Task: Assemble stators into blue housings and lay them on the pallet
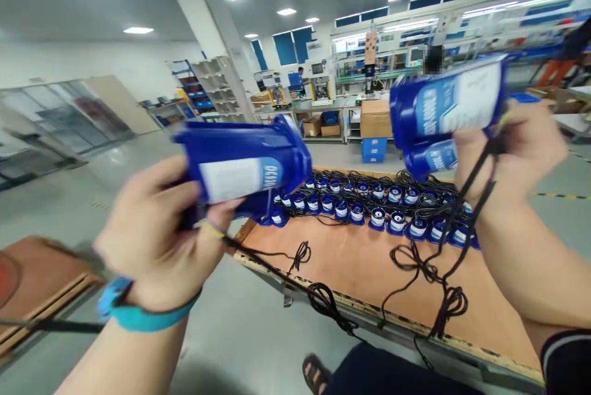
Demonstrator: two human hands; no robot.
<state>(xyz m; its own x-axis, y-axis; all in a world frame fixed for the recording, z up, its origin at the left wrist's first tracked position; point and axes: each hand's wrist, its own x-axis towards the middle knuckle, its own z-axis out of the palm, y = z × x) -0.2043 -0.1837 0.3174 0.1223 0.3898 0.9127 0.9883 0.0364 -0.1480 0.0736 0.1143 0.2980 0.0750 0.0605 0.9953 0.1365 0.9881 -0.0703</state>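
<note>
My left hand, with a turquoise band at the wrist, is wrapped round a blue labelled housing; another blue part shows beneath it. A black cable trails from this hand. Raised at the right, my right hand grips blue labelled housings, one large and one smaller below, with black cables hanging down. Both hands are slightly blurred. Below them, rows of similar blue units stand on the brown tabletop among black cables.
Tied cable bundles lie along the table's wooden near edge. A brown board is at the lower left. Cardboard boxes, a pillar and workbenches stand behind. People are in the background.
</note>
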